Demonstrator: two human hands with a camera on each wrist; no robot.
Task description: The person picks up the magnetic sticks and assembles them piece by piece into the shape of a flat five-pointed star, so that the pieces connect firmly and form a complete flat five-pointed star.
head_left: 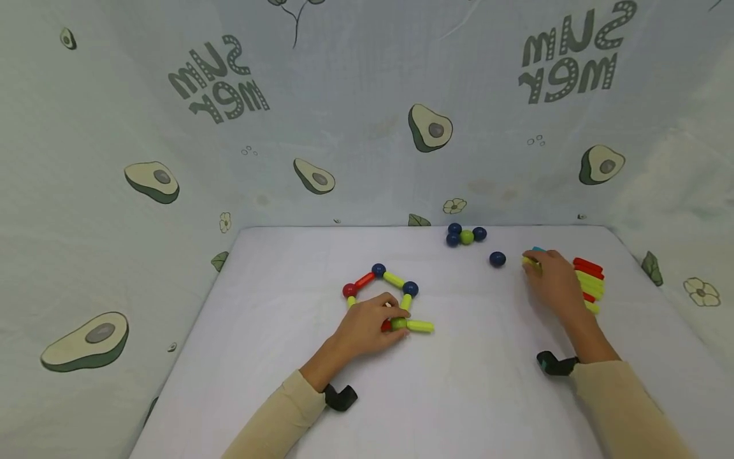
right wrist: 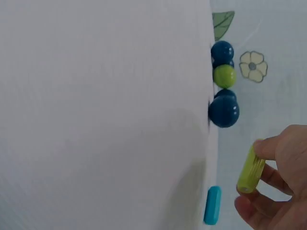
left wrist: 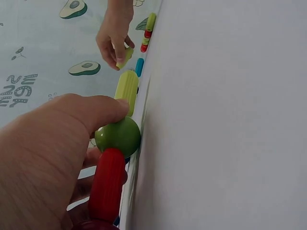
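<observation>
My left hand (head_left: pixel 365 325) holds a ring of coloured balls and rods on the table, its thumb and fingers about a green ball (left wrist: pixel 119 136). A yellow-green rod (head_left: pixel 421 326) sticks out rightward from that ball. The left wrist view shows a red rod (left wrist: pixel 106 184) joined to it as well. Farther round the ring are a red ball (head_left: pixel 350 291) and two dark blue balls, one at the top (head_left: pixel 378 270); the hand hides its near part. At the right, my right hand (head_left: pixel 555 282) pinches a yellow-green rod (right wrist: pixel 252 170) between thumb and fingers, apart from the ring.
Beside the right hand lies a stack of red and yellow-green rods (head_left: pixel 589 280), with a blue rod (right wrist: pixel 212 205) close by. Several dark blue balls and a green ball (head_left: pixel 467 237) sit at the table's back edge. A lone dark blue ball (head_left: pixel 497 259) lies nearer.
</observation>
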